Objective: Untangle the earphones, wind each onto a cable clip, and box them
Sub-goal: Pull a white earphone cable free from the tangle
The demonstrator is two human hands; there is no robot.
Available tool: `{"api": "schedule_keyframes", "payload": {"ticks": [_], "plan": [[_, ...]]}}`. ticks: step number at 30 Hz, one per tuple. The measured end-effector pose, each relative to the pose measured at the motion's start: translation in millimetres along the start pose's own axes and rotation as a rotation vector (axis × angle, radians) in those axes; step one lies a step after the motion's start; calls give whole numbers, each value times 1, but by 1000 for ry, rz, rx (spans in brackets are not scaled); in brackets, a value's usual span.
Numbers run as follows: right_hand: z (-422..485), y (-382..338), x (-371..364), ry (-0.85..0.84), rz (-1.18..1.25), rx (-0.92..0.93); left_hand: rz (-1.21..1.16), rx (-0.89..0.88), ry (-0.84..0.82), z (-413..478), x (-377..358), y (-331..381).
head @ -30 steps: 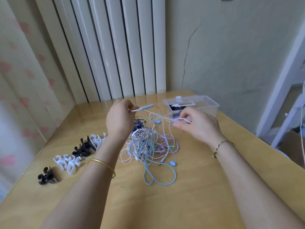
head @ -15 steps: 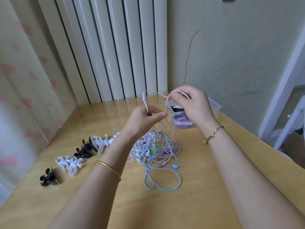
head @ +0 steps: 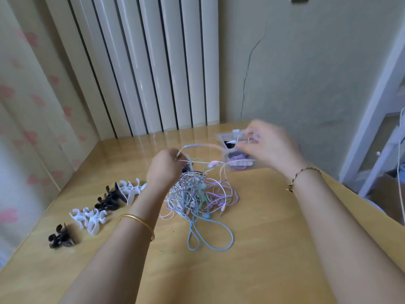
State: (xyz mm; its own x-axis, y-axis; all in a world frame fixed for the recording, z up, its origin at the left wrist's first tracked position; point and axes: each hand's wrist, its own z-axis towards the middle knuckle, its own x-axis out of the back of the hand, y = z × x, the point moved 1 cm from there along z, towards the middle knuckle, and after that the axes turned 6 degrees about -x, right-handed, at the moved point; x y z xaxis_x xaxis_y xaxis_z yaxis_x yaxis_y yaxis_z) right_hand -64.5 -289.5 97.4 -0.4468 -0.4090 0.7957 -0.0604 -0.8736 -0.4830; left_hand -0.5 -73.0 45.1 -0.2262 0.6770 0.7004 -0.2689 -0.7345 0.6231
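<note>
A tangle of earphones (head: 197, 194) in blue, white, pink and purple lies mid-table, a blue loop trailing toward me. My left hand (head: 164, 167) pinches a pale pink cable (head: 203, 146) just above the pile. That cable runs right to my right hand (head: 267, 148), which is motion-blurred and pinches its other stretch, raised in front of the clear plastic box (head: 238, 165). The box holds wound earphones on clips. Black and white cable clips (head: 98, 207) lie in a row to the left.
The wooden table (head: 252, 260) stands in a corner, with white vertical slats behind and a cracked wall at right. Its right edge runs diagonally beside a white frame (head: 372, 128). A curtain hangs at left.
Both hands have come down and spread apart, stretching the pink cable between them. My right hand moved right, in front of the box; my left dropped toward the pile.
</note>
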Motion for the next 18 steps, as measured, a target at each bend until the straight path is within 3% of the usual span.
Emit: {"api": "schedule_keyframes", "payload": {"ticks": [2,4,6,8,12,13,16,18], "plan": [[-6,5,-1,-269,-347,-20,4,46,106,3,6,-6],[-5,17,-7,-390,-342,-15,-6,81,189,5,12,-10],[4,29,-16,-318,-78,-31,-11,136,238,6,16,-12],[11,34,-17,-139,227,-100,19,175,244,6,17,-14],[10,31,-9,334,307,-270,65,187,230,4,15,-20],[10,31,-9,382,382,-276,75,191,222,4,15,-22],[14,34,-12,294,893,-308,69,193,201,1,16,-24],[13,38,-16,228,1039,-368,19,181,128,0,18,-22]]}}
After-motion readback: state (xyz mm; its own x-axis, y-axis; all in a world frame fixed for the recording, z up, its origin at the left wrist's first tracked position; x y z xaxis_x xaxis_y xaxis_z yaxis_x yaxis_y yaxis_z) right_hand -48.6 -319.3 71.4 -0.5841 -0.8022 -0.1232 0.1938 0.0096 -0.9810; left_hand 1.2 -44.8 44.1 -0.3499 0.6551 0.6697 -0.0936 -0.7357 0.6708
